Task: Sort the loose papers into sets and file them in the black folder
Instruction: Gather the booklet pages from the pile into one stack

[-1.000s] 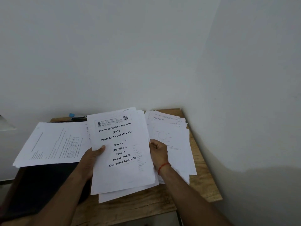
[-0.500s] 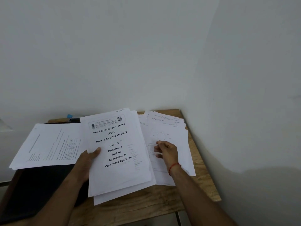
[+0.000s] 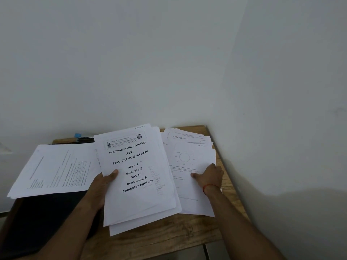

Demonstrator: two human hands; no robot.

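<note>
My left hand (image 3: 102, 186) grips a stack of white papers (image 3: 139, 199) by its left edge; the top sheet reads "Pre Examination Training". My right hand (image 3: 209, 175) rests on a second pile of papers (image 3: 189, 158) at the table's right side, thumb and fingers at that pile's right edge; its top sheet shows a circle diagram. A third set of printed sheets (image 3: 54, 169) lies at the left, partly over the black folder (image 3: 45, 220), which lies flat at the table's left front.
The small wooden table (image 3: 169, 237) stands in a corner with white walls behind and to the right. A blue-tipped object (image 3: 78, 135) lies at the table's back edge. The table's front edge is near my forearms.
My right hand let go of the held stack and moved right onto the right-hand pile, ending at its right edge. The left hand keeps holding the stack.
</note>
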